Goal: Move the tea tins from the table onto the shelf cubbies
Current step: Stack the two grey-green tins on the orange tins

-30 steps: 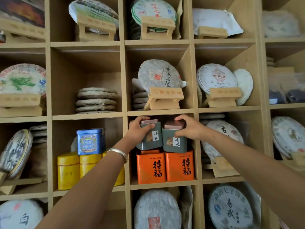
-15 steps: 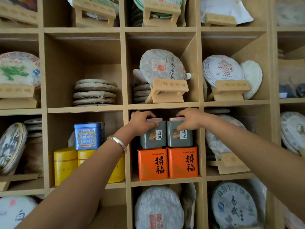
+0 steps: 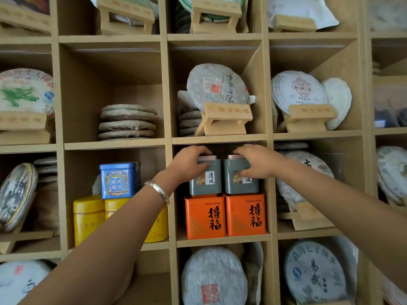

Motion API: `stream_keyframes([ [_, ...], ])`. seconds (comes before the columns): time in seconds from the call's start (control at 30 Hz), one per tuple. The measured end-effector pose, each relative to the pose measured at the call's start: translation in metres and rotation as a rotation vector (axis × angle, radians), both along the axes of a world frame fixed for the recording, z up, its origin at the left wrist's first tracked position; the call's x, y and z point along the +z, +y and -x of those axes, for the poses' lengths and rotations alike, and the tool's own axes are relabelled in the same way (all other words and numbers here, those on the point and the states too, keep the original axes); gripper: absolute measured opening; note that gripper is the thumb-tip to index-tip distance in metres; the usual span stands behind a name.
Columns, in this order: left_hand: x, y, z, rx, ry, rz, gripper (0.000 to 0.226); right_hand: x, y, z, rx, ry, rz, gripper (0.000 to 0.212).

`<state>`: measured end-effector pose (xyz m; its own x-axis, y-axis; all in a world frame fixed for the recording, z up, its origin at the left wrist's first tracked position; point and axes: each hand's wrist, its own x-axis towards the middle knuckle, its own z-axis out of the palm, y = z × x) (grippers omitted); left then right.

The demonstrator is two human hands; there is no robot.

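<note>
Two grey-green tea tins stand side by side on two orange tins in the middle cubby. My left hand (image 3: 189, 164) wraps the top and front of the left grey tin (image 3: 207, 183). My right hand (image 3: 255, 161) covers the top and front of the right grey tin (image 3: 239, 186). The left orange tin (image 3: 206, 216) and right orange tin (image 3: 245, 215) sit on the cubby floor. In the cubby to the left a blue tin (image 3: 117, 180) rests on yellow tins (image 3: 88, 219).
The wooden shelf (image 3: 220, 139) has many cubbies filled with round wrapped tea cakes, some on wooden stands (image 3: 225, 117). A stack of cakes (image 3: 127, 122) lies in the cubby above the blue tin. Little room remains above the grey tins.
Both grey tins went from tilted at the cubby mouth to upright and level on the orange tins. My hands have slid down from the lids onto the tins' fronts.
</note>
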<state>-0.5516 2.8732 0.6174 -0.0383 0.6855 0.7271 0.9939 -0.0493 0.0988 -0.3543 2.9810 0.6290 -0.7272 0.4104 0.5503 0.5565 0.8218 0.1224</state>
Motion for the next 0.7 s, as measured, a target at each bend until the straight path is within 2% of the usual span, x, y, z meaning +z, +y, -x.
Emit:
stream_keyframes([
  [0.17, 0.0029, 0.001, -0.0007, -0.013, 0.019, 0.022, 0.028, 0.0004, -0.0001, 0.0013, 0.016, -0.007, 0.014, 0.043],
  [0.7, 0.0077, -0.001, 0.0059, -0.039, 0.043, 0.04, 0.027, 0.0011, 0.0083, 0.0047, 0.04, 0.01, 0.059, 0.046],
])
